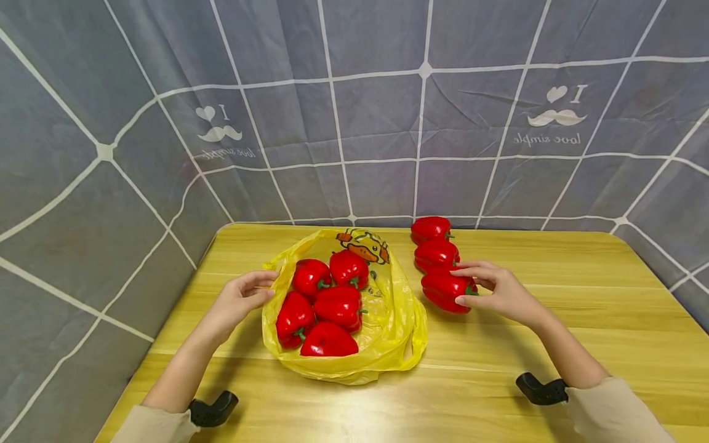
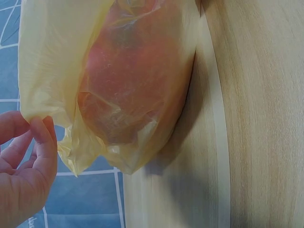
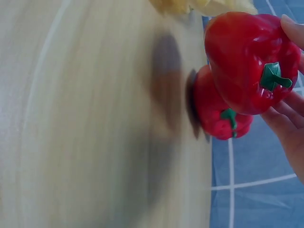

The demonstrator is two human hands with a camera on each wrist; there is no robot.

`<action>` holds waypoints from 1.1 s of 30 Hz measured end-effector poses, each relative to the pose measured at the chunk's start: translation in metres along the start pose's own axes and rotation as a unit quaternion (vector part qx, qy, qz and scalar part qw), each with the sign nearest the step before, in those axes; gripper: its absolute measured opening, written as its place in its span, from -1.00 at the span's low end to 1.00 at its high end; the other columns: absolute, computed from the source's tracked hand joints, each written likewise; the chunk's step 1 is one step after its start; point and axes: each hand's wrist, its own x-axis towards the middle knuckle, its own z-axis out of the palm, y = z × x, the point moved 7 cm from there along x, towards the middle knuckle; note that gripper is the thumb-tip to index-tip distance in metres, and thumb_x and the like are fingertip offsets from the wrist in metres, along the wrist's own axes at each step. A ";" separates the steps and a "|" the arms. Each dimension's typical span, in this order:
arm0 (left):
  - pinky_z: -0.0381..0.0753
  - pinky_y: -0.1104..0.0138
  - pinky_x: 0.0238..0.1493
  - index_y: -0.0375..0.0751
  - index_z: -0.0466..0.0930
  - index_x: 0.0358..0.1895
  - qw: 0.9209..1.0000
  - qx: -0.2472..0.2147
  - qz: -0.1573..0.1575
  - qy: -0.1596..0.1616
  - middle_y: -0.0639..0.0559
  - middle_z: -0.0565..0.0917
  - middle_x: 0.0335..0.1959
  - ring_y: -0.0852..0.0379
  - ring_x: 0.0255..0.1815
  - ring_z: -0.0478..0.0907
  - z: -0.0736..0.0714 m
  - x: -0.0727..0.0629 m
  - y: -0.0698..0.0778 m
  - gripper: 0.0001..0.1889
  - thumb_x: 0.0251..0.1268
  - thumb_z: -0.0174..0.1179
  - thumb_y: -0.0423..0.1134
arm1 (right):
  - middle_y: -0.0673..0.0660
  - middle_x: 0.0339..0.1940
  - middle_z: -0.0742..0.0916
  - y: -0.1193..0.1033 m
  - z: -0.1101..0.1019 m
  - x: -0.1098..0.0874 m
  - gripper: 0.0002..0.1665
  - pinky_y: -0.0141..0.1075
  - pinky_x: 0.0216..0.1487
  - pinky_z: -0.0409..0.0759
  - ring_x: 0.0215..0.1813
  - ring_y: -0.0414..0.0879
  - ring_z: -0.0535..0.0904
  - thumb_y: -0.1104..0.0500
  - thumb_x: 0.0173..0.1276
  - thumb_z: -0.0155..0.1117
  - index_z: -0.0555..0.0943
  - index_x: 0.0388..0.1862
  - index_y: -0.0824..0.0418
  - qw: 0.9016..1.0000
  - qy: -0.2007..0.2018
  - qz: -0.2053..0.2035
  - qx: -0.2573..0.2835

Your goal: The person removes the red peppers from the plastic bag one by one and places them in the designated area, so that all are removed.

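A yellow plastic bag (image 1: 354, 370) stands wide at the mouth on the table, with several glossy red bell peppers (image 1: 338, 307) inside it. My left hand (image 1: 235, 304) pinches the bag's left edge between thumb and fingers; in the left wrist view the thin film (image 2: 52, 61) stretches up from that pinch. To the right of the bag, my right hand (image 1: 498, 295) grips a red bell pepper (image 1: 443, 290) near its green stem end. The right wrist view shows this pepper (image 3: 242, 61) raised off the wood, its shadow lying apart from it.
Two more red bell peppers, a nearer one (image 1: 434, 255) and a farther one (image 1: 429, 229), lie in a row behind the held one. The wooden table (image 1: 581, 295) ends at a grey curtain (image 1: 382, 123) with white lines. Black wrist mounts (image 1: 215, 410) show near both sleeves.
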 end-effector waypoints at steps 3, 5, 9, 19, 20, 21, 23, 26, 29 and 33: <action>0.51 0.47 -0.13 -0.50 0.37 0.19 1.000 0.000 0.000 -0.001 -0.30 0.50 -0.02 0.20 -0.17 0.50 0.000 0.000 0.000 -0.57 0.28 0.12 -0.38 | 0.22 0.12 0.56 0.007 0.004 0.000 -0.49 -0.49 0.09 0.40 0.14 0.07 0.43 0.20 0.10 0.44 0.60 0.06 0.27 1.000 0.002 0.002 0.006; 0.51 0.47 -0.13 -0.50 0.37 0.19 1.000 0.001 0.001 -0.001 -0.30 0.50 -0.02 0.20 -0.17 0.49 0.001 0.000 0.000 -0.57 0.28 0.12 -0.38 | 0.24 0.13 0.55 0.011 0.005 0.001 -0.49 -0.53 0.07 0.38 0.16 0.11 0.41 0.21 0.09 0.44 0.59 0.06 0.28 1.000 0.002 0.006 0.010; 0.51 0.47 -0.13 -0.50 0.37 0.18 1.000 0.000 0.004 0.000 -0.29 0.51 -0.03 0.20 -0.17 0.50 0.001 0.000 0.000 -0.57 0.28 0.12 -0.38 | 0.26 0.16 0.53 0.019 0.009 0.002 -0.48 -0.31 0.14 0.44 0.20 0.16 0.38 0.20 0.11 0.43 0.58 0.08 0.29 1.000 -0.001 0.017 0.017; 0.51 0.46 -0.13 -0.51 0.38 0.17 1.000 -0.001 0.008 -0.004 -0.28 0.50 -0.03 0.19 -0.16 0.49 0.004 0.000 -0.002 -0.59 0.29 0.12 -0.40 | 0.30 0.18 0.50 0.035 0.015 0.005 -0.45 0.05 0.17 0.33 0.26 0.22 0.30 0.21 0.11 0.42 0.55 0.10 0.33 0.998 -0.006 0.029 0.050; 0.51 0.46 -0.13 -0.51 0.38 0.17 1.000 0.000 0.009 -0.004 -0.29 0.50 -0.03 0.19 -0.16 0.49 0.004 0.000 -0.002 -0.59 0.29 0.12 -0.39 | 0.30 0.19 0.49 0.036 0.016 0.005 -0.45 0.04 0.18 0.32 0.27 0.22 0.29 0.21 0.11 0.42 0.55 0.10 0.33 0.998 -0.006 0.028 0.052; 0.51 0.46 -0.13 -0.50 0.38 0.17 1.000 0.001 0.008 -0.003 -0.29 0.50 -0.03 0.18 -0.16 0.49 0.003 0.000 -0.002 -0.59 0.29 0.12 -0.39 | 0.30 0.19 0.49 0.037 0.017 0.005 -0.45 0.03 0.18 0.32 0.28 0.21 0.29 0.21 0.10 0.43 0.55 0.10 0.33 0.998 -0.007 0.027 0.054; 0.51 0.46 -0.13 -0.50 0.38 0.17 1.000 0.001 0.009 -0.002 -0.29 0.50 -0.03 0.18 -0.16 0.49 0.003 0.000 -0.002 -0.59 0.29 0.12 -0.39 | 0.29 0.19 0.49 0.037 0.018 0.005 -0.45 0.03 0.18 0.31 0.28 0.22 0.28 0.22 0.10 0.43 0.55 0.09 0.33 0.998 -0.007 0.024 0.054; 0.51 0.46 -0.13 -0.50 0.38 0.17 1.000 -0.001 0.010 -0.001 -0.28 0.50 -0.03 0.19 -0.16 0.49 0.003 0.000 -0.002 -0.59 0.29 0.12 -0.39 | 0.29 0.19 0.49 0.038 0.018 0.005 -0.44 0.06 0.19 0.31 0.29 0.22 0.27 0.21 0.10 0.43 0.55 0.10 0.33 0.998 -0.007 0.022 0.052; 0.51 0.46 -0.13 -0.50 0.38 0.17 1.000 -0.004 0.009 -0.002 -0.28 0.51 -0.04 0.20 -0.17 0.50 0.003 0.000 -0.003 -0.58 0.29 0.12 -0.39 | 0.29 0.20 0.48 0.039 0.019 0.005 -0.44 0.07 0.18 0.31 0.28 0.22 0.28 0.21 0.10 0.44 0.54 0.10 0.32 0.999 -0.007 0.022 0.050; 0.52 0.46 -0.13 -0.51 0.37 0.18 1.000 -0.007 0.008 -0.002 -0.28 0.51 -0.04 0.21 -0.18 0.50 0.003 0.000 -0.003 -0.58 0.29 0.11 -0.40 | 0.28 0.20 0.48 0.042 0.018 0.005 -0.44 0.07 0.18 0.32 0.27 0.21 0.29 0.21 0.08 0.44 0.55 0.09 0.32 0.998 -0.007 0.021 0.051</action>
